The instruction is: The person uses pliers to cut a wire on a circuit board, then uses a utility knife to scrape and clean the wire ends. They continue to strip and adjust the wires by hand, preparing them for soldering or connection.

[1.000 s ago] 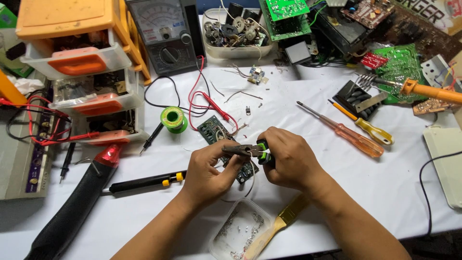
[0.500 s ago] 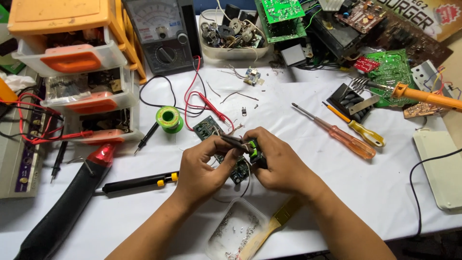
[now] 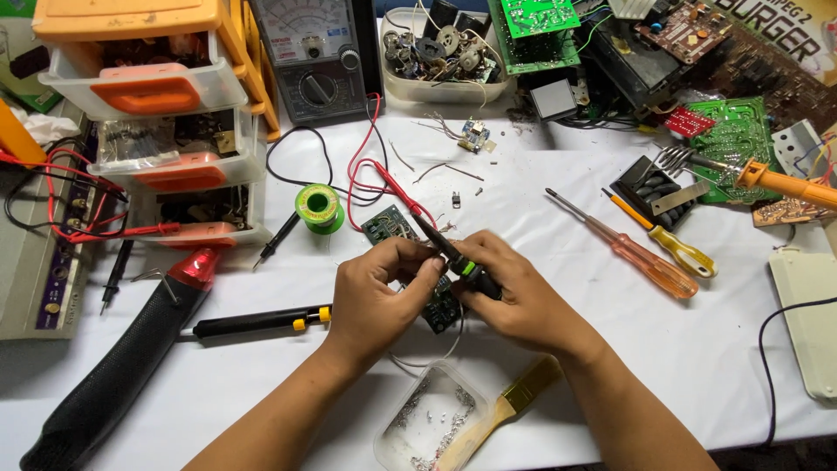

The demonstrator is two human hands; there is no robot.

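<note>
The left hand (image 3: pixel 377 301) pinches the near edge of the small green circuit board (image 3: pixel 392 228), which lies on the white bench at 12 o'clock from that hand. The right hand (image 3: pixel 514 296), at 3 o'clock from the left hand, is closed around a black tool with a green band (image 3: pixel 460 264); its tip points toward 10 o'clock onto the board. The board appears light, rigid and fragile: hold it by the edges, clear of components.

Matt green circuit board (image 3: pixel 386 224), glossy orange plastic screwdriver handle (image 3: pixel 656 269), wooden-handled brush (image 3: pixel 504 408)
</note>
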